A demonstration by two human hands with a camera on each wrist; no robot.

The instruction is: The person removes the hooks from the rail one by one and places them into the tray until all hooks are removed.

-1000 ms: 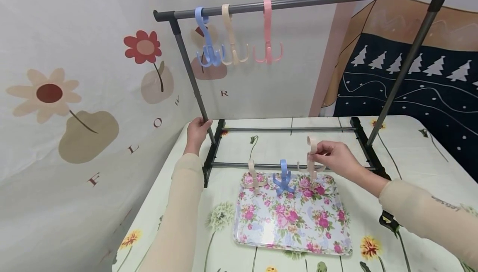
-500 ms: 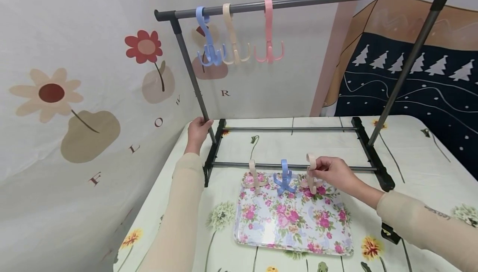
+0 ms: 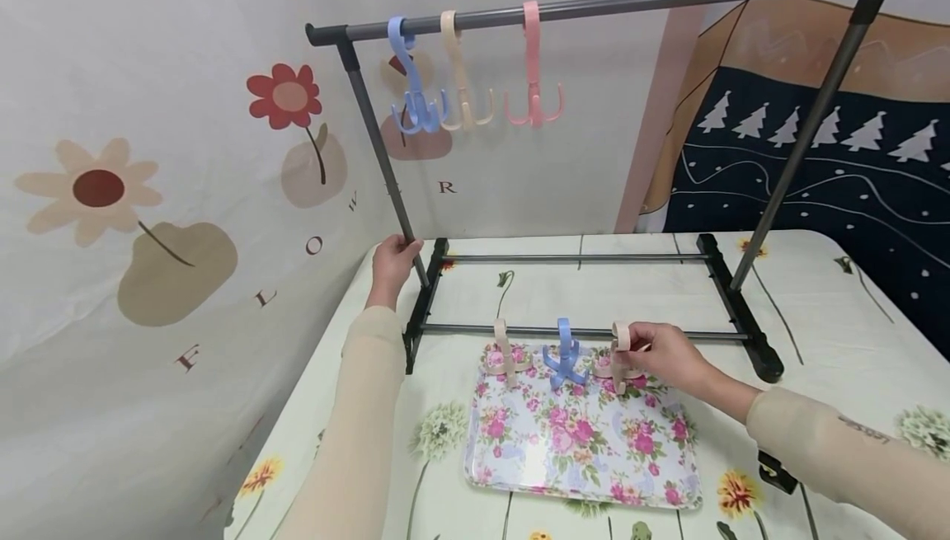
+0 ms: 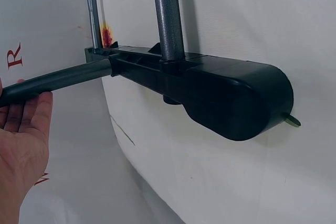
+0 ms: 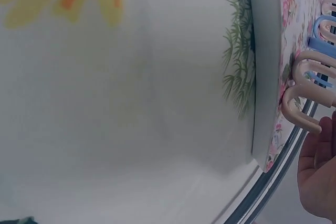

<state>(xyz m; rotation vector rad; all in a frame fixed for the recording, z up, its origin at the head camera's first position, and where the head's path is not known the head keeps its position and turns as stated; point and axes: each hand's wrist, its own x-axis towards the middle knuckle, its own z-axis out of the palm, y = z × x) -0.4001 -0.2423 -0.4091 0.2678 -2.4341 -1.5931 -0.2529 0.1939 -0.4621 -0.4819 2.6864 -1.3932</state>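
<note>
Tray (image 3: 519, 445): rectangular, glossy, rose-printed, round-cornered, it lay on a white flower-printed cloth (image 3: 839, 433), its far edge just in front of the grey tubular near crossbar (image 3: 460, 328); cloth showed beyond its left, right and near edges.
Held hook: a beige, multi-pronged plastic hook (image 3: 618, 365) was over the tray's far right part; whether its prongs touched the tray could not be told.
Right hand (image 3: 668, 354): thumb and fingers pinched that hook's upper part.
Left hand (image 3: 392, 266): fingers curled round the lower part of the grey tubular left upright (image 3: 377, 132).
Neighbours on the tray: a blue pronged plastic hook (image 3: 566, 356) stood near the far edge, a paler beige hook (image 3: 505, 356) to its left; a gap separated blue from held.
Top rail (image 3: 668, 1): on this grey tube hung a blue hook (image 3: 412, 82), a cream hook (image 3: 461, 70) and a pink hook (image 3: 533, 70), left to right; blue and cream hung close together, and a long stretch of rail ran from pink to the right corner.
</note>
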